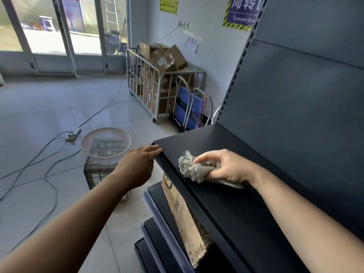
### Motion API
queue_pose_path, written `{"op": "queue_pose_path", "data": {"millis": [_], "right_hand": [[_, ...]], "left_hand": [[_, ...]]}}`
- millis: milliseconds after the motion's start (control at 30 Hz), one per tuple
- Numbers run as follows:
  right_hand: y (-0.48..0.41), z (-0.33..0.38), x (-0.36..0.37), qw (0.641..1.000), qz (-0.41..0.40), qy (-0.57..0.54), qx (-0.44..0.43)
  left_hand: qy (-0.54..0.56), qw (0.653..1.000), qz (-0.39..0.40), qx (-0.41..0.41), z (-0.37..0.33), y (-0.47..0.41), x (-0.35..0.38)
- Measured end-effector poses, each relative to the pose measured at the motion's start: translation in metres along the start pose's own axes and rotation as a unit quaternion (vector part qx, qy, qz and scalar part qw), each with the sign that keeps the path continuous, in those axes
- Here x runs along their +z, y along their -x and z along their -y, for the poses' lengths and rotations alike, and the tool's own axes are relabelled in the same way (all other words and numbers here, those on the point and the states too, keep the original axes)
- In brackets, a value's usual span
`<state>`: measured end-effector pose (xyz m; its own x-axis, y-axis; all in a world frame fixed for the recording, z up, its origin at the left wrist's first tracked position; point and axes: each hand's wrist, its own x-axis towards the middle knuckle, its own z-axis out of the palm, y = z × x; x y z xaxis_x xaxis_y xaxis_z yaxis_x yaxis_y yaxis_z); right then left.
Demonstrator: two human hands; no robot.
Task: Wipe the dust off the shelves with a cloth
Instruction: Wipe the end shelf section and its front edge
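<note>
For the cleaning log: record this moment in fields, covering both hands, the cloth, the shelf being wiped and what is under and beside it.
right hand: grips the cloth, pressing it on the top shelf
left hand: fingers straight, resting on the shelf's front corner
cloth: grey, bunched, near the front edge
top shelf: dark, matte
below: cardboard box leaning on the next shelf down
floor: pale round basket on a dark crate, beside the shelving
</note>
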<state>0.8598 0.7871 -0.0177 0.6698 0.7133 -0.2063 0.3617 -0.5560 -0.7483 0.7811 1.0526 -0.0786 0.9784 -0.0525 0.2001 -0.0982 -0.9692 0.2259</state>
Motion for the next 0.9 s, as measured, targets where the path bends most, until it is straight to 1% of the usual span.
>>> {"op": "queue_pose_path", "data": {"millis": [33,67,167,267,333,433,533,567,600,633,667,700,733,767,800,833,900], "right_hand": [[-0.003,0.001,0.004,1.0,0.017,-0.01,0.001],[-0.009,0.001,0.008,1.0,0.012,-0.016,-0.001],[-0.037,0.004,0.014,0.999,-0.036,-0.021,-0.013],[-0.068,0.016,0.017,0.998,-0.065,-0.021,-0.018],[-0.099,0.017,0.017,0.997,-0.078,0.002,-0.013],[-0.144,0.013,0.016,0.988,-0.116,0.101,0.003],[-0.172,0.012,0.01,0.955,-0.195,0.22,0.031],[-0.173,0.014,0.008,0.947,-0.227,0.224,0.031],[-0.17,0.02,0.004,0.946,-0.256,0.196,0.021],[-0.163,0.025,0.001,0.954,-0.271,0.131,0.009],[-0.153,0.03,-0.003,0.964,-0.258,0.063,-0.004],[-0.141,0.033,-0.004,0.976,-0.216,0.011,-0.008],[-0.126,0.037,-0.002,0.987,-0.157,-0.017,-0.003],[-0.114,0.04,0.003,0.995,-0.099,-0.016,0.007],[-0.106,0.04,0.011,0.998,-0.067,-0.009,0.013],[-0.104,0.037,0.019,0.997,-0.069,0.006,0.016],[-0.116,0.032,0.029,0.989,-0.136,0.061,0.009]], "left_hand": [[0.003,1.0,0.0,0.0,0.001,0.001,0.0],[0.005,1.0,-0.001,0.0,0.001,0.002,0.0],[0.002,1.0,-0.009,0.001,0.004,0.006,0.002],[0.007,1.0,-0.019,-0.001,0.01,0.009,0.005],[0.015,1.0,-0.021,-0.004,0.013,0.01,0.007],[0.021,0.999,-0.026,-0.006,0.014,0.01,0.009],[0.026,0.999,-0.03,-0.008,0.016,0.009,0.009],[0.025,0.999,-0.029,-0.009,0.017,0.008,0.008],[0.022,0.999,-0.026,-0.009,0.018,0.008,0.007],[0.021,0.999,-0.023,-0.01,0.018,0.007,0.006],[0.022,1.0,-0.02,-0.01,0.019,0.007,0.006],[0.021,1.0,-0.019,-0.009,0.019,0.006,0.005],[0.02,1.0,-0.018,-0.008,0.019,0.006,0.005],[0.02,1.0,-0.018,-0.008,0.018,0.006,0.005],[0.019,1.0,-0.018,-0.008,0.018,0.006,0.005],[0.018,1.0,-0.019,-0.008,0.018,0.006,0.006],[0.017,1.0,-0.019,-0.008,0.016,0.007,0.006]]}}
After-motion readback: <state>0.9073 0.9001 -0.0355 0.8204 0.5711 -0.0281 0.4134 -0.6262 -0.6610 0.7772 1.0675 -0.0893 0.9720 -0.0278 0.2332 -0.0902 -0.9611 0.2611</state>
